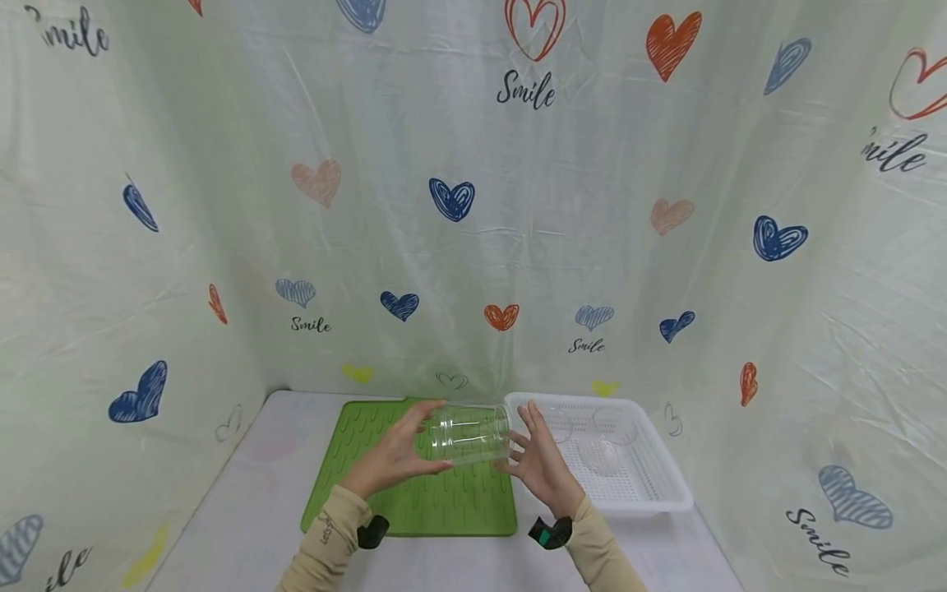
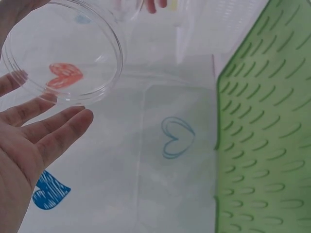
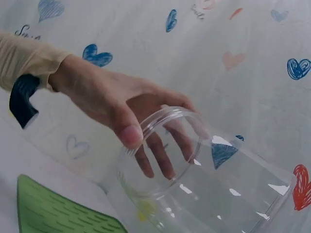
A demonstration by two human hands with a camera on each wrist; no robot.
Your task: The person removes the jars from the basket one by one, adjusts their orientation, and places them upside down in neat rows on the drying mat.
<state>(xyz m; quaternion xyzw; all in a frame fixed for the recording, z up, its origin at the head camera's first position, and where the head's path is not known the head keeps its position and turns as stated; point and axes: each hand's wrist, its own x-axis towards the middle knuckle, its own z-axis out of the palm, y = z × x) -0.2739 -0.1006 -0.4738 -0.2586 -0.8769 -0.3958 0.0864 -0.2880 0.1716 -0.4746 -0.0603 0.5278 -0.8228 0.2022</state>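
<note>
A clear plastic jar [image 1: 473,432] lies sideways in the air above the green mat [image 1: 414,501]. My left hand [image 1: 395,452] grips its left end, thumb below and fingers above in the head view. In the right wrist view that same left hand [image 3: 131,97] has its thumb on the ringed rim of the open mouth, with several fingers seen through the clear wall. My right hand [image 1: 543,469] is at the jar's other end, fingers extended and spread, fingertips right by the base. The left wrist view shows the jar's round rim [image 2: 119,53] close to the left fingers.
To the right stands a white perforated plastic basket [image 1: 666,489] with several clear round containers [image 1: 602,456] in it. The green mat has raised dashes and lies left of it on the white tabletop [image 1: 244,493]. A heart-printed curtain [image 1: 473,263] surrounds the table.
</note>
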